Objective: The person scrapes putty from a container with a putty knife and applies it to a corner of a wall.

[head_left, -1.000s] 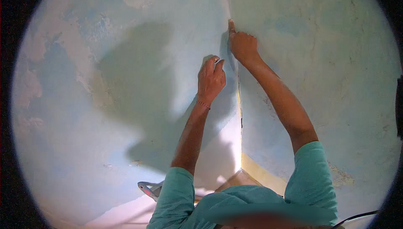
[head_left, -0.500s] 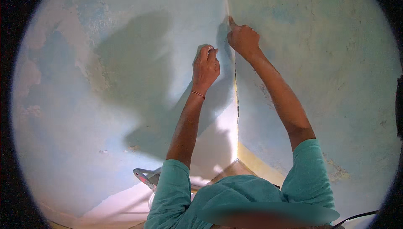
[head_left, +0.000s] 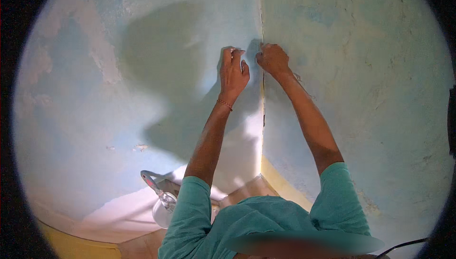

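My left hand is against the pale blue, patchy wall, just left of the corner crack. Its fingers are bent, with white material at the tips that I cannot make out clearly. My right hand is at the crack with fingers curled, touching the corner; whatever may be in those fingers is hidden. Both forearms come up from turquoise sleeves, and a braided bracelet circles the left wrist.
A scraper with a grey and pink handle rests in a white bucket below my left arm. A yellow band runs along the walls' base above a tan floor. A black cable shows at lower right.
My right hand has come down along the crack, its index finger now curled rather than extended upward. My left hand has moved slightly up. More of the bucket has come into view.
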The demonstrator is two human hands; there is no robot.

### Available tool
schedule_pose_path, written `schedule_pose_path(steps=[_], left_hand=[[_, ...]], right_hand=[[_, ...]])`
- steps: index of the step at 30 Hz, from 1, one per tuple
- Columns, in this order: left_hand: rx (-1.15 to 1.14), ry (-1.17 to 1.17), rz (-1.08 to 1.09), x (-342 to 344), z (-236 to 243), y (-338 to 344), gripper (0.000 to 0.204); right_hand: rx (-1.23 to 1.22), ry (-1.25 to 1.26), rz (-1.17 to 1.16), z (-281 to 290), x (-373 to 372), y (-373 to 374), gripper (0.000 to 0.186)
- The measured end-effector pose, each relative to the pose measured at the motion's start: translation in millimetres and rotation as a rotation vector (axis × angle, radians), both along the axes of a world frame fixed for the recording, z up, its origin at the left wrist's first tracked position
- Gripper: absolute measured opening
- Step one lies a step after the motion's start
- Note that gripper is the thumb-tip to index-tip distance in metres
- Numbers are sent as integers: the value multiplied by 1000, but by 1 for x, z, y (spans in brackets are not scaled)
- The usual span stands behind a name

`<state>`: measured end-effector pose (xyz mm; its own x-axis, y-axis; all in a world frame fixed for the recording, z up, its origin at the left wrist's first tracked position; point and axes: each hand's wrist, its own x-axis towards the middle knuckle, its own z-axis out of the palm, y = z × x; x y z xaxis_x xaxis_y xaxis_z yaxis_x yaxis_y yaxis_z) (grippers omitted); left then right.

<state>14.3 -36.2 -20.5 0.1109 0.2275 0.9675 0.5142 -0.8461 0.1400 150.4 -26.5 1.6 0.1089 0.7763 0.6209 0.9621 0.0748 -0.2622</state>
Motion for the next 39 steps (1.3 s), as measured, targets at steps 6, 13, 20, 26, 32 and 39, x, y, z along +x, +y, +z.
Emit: schedule_pose_path(steps=[6, 13, 20, 26, 32, 39], left_hand=[[-63, -67, 97, -3, -12, -12, 28], [-183, -83, 102, -17, -44, -32, 28], [-251, -88, 172, -16, -67, -46, 29], [-310, -89, 143, -7, -77, -53, 29], [-147, -15, 226, -13, -67, -52, 34], [-164, -139, 258, -12, -85, -91, 35]], right_hand=[[265, 695, 568, 29, -4, 2, 53], [142, 1278, 857, 22, -12, 5, 56], [126, 1048, 692, 9, -6, 33, 63], [194, 386, 168, 1, -8, 10, 64], [202, 51, -13, 34, -20, -16, 60], [-280, -192, 151, 14, -1, 14, 53]])
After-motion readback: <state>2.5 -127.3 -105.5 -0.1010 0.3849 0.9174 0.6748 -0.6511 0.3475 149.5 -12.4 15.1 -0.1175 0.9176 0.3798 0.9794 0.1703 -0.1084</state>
